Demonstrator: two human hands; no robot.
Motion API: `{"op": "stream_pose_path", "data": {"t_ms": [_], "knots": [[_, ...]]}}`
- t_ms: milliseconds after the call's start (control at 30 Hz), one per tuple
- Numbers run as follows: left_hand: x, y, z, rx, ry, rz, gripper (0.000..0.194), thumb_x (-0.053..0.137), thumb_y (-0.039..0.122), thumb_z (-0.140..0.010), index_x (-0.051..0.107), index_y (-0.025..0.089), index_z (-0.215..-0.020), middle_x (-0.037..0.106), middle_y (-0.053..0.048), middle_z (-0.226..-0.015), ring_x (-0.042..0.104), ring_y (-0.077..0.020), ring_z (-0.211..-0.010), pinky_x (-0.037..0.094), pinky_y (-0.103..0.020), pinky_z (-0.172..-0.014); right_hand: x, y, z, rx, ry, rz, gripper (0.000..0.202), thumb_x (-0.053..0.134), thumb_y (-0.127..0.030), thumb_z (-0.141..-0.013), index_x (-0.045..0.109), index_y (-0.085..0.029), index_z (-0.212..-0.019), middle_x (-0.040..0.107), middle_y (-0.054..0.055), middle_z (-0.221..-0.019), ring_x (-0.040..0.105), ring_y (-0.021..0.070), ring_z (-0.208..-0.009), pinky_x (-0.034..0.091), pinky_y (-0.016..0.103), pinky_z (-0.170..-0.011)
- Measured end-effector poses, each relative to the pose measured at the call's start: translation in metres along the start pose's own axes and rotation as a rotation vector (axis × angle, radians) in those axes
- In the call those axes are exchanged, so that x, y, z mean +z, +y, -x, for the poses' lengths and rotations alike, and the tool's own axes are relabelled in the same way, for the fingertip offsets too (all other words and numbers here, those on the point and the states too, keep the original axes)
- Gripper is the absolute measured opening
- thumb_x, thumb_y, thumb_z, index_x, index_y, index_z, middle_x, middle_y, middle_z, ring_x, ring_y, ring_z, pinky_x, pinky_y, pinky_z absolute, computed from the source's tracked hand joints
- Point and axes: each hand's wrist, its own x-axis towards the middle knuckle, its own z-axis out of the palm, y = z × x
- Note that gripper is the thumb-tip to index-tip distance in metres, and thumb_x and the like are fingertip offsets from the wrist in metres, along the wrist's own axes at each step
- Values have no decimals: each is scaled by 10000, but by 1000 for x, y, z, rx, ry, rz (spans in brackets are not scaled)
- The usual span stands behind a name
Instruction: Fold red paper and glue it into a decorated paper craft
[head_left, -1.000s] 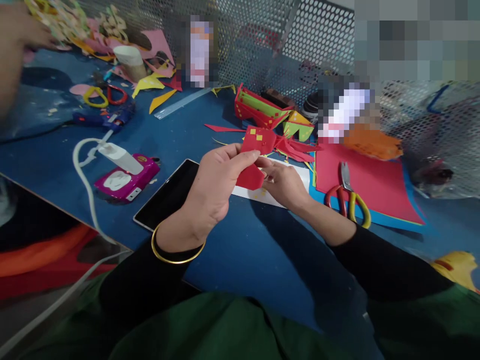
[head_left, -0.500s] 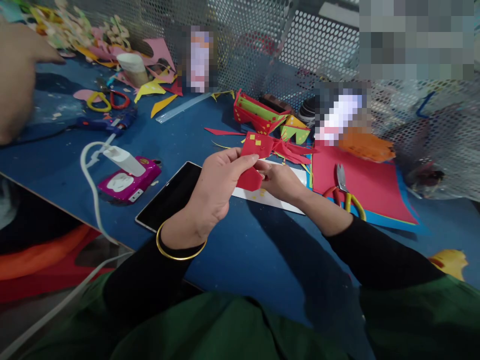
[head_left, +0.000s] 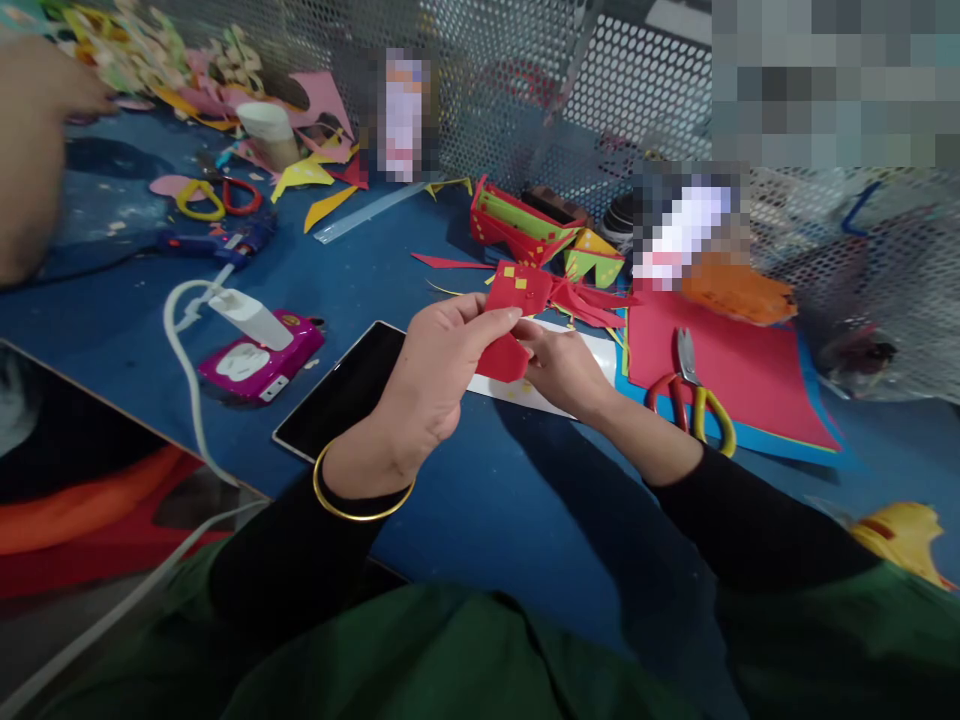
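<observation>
My left hand pinches a red foam-like craft piece with small yellow squares on it, thumb on top. Close against its lower right edge is my right hand, fingers curled and closed at the piece; the fingertips are partly hidden. Underneath lies a white sheet with a few yellow bits. Behind the hands are red strips and a red and green folded box shape with yellow dots. Scissors with red and yellow handles rest on red sheets to the right.
A black tablet sits left of my hands, near a purple power socket with a white cable. Farther back are a glue gun, more scissors and a ruler. Another person's hand reaches in at far left. Perforated metal panels stand behind.
My hands hold the red piece almost unchanged. The other person's blurred hand at the far left has shifted slightly left. The whole view has moved a little.
</observation>
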Motion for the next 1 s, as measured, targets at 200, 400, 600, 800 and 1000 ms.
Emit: {"op": "stream_pose_path", "data": {"t_ms": [200, 400, 600, 800, 1000], "knots": [[-1, -1, 0, 16, -3, -3, 179, 771, 342, -797, 760, 170, -748, 742, -30, -757, 672, -149, -709, 532, -272, -737, -5, -2, -4, -8, -37, 38, 163, 603, -113, -859, 730, -201, -911, 722, 42, -821, 645, 210, -838, 362, 351, -827], [0, 1, 1, 0, 8, -23, 183, 764, 349, -796, 754, 169, -765, 744, -28, -769, 667, -148, -705, 526, -272, -725, -4, -2, -1, 20, -39, -45, 93, 618, -139, -870, 691, -195, -862, 721, 43, -881, 598, 170, -761, 356, 323, -754], [2, 0, 1, -4, 12, -62, 179, 756, 339, -788, 753, 164, -754, 743, -33, -757, 647, -136, -658, 512, -262, -682, -14, 0, 7, 131, 87, -205, 69, 627, -223, -868, 666, -201, -816, 666, 15, -812, 552, 146, -708, 376, 294, -662], [5, -8, 2, -63, -38, -64, 207, 824, 356, -709, 770, 158, -733, 731, -29, -700, 614, -120, -594, 468, -242, -602, -46, -6, 46, 249, 394, -624, 129, 660, -294, -819, 623, -196, -744, 532, -39, -612, 447, 114, -589, 340, 289, -583], [19, -14, 12, -86, -164, -191, 225, 826, 373, -707, 761, 158, -714, 735, -37, -717, 603, -116, -609, 479, -244, -614, -47, -21, 108, 306, 583, -968, 191, 746, -388, -750, 683, -208, -753, 680, 18, -806, 581, 157, -792, 449, 310, -732]]}}
